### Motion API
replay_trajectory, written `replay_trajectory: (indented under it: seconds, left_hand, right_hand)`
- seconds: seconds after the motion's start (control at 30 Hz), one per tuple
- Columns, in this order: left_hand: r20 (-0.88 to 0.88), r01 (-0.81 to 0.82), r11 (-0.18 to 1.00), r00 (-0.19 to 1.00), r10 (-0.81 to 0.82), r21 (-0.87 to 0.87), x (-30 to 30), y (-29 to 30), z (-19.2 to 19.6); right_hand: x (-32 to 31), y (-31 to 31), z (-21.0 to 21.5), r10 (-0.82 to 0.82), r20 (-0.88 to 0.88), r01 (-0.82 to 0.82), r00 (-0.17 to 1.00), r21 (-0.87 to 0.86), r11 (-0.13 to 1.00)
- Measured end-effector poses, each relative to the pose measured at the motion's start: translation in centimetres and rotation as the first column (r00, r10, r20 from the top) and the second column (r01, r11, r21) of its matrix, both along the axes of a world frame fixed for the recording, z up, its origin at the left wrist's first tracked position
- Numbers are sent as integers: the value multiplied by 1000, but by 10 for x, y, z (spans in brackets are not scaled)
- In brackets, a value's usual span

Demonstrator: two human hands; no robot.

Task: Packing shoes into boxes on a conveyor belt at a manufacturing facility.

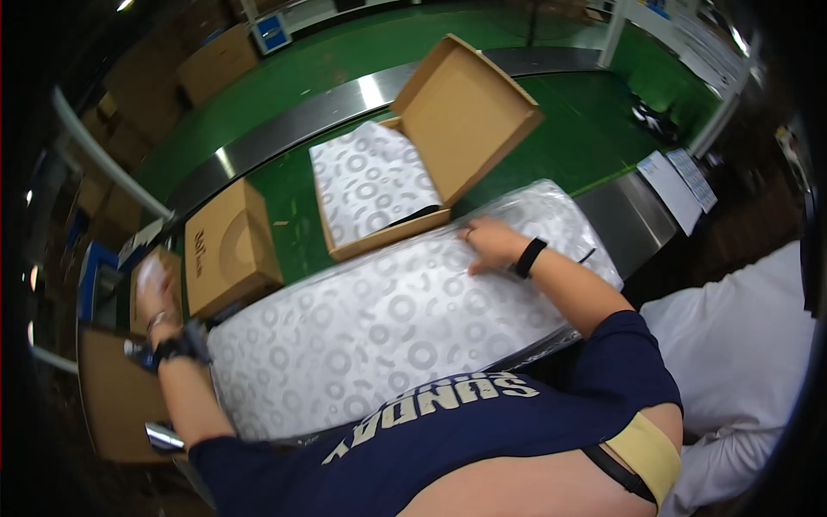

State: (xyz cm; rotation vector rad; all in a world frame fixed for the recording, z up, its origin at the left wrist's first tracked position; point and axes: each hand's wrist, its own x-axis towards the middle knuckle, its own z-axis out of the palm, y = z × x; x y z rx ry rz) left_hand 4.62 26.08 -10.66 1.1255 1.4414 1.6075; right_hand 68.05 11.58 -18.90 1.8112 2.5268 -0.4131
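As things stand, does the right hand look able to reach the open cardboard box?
Probably yes. The right hand rests on the large patterned white sheet, close to the open cardboard box, with nothing visible between. The raised lid stands on the box's right side, leaving its near edge free.

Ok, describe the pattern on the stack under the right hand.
The stack has grey rings and curved dashes on white; head view.

A head-worn fisheye looks down — close above the shirt (482,435) — and out across the green worktop (295,194).
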Motion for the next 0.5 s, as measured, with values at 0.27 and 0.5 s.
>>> replay_trajectory:
  seconds: [0.27, 0.5]
  left_hand:
    - [354, 658, 604, 752, -555, -450, 302, -18, -62]
    - [-190, 545, 738, 738, -648, -398, 293, 25, -116]
  right_hand:
    - [21, 78, 19, -104, -379, 130, 920, 43, 991]
    - [-44, 103, 10, -85, -141, 65, 986, -143, 988]
